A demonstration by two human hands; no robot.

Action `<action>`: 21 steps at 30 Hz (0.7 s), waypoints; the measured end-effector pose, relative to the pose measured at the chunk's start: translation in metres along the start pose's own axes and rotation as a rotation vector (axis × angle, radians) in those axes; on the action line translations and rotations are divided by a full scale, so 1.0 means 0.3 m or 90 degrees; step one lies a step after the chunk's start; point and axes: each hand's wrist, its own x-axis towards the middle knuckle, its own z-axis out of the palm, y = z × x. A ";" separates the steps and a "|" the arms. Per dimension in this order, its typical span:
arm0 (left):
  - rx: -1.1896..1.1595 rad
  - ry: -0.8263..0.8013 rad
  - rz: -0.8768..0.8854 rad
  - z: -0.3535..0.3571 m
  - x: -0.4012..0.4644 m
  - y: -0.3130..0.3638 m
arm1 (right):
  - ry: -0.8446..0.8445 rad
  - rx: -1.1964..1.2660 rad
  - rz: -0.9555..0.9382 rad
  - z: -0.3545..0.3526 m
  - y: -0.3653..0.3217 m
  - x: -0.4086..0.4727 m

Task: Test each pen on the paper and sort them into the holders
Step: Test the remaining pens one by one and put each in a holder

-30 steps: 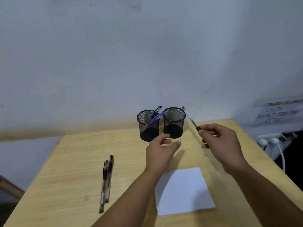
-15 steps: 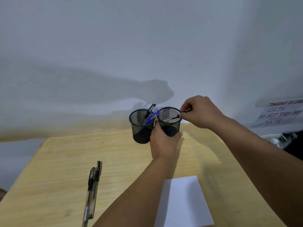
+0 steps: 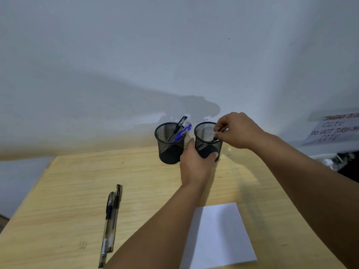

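Observation:
Two black mesh holders stand at the far edge of the wooden table. The left holder has a black pen and blue pens leaning in it. My left hand wraps around the base of the right holder. My right hand is over that holder's rim, pinching a pen that is mostly hidden by my fingers. Two clear pens with black caps lie side by side on the table's left. A white sheet of paper lies near the front, right of centre.
The table stands against a white wall. A handwritten paper notice hangs at the right, with cables and plugs beyond the table's right edge.
My left hand reached forward and gripped the right holder. My right hand carried the pen from the table's right side to that holder's rim and turned it downward.

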 end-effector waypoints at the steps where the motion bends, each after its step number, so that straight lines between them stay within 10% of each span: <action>1: -0.001 -0.007 0.002 -0.014 -0.007 0.003 | 0.005 0.007 0.007 -0.002 0.000 -0.007; 9: 0.000 -0.033 0.019 -0.241 -0.139 -0.061 | 0.260 0.254 0.066 0.009 -0.052 -0.225; 21: 0.217 0.033 0.050 -0.769 -0.291 -0.286 | -0.065 0.334 0.052 0.394 -0.444 -0.456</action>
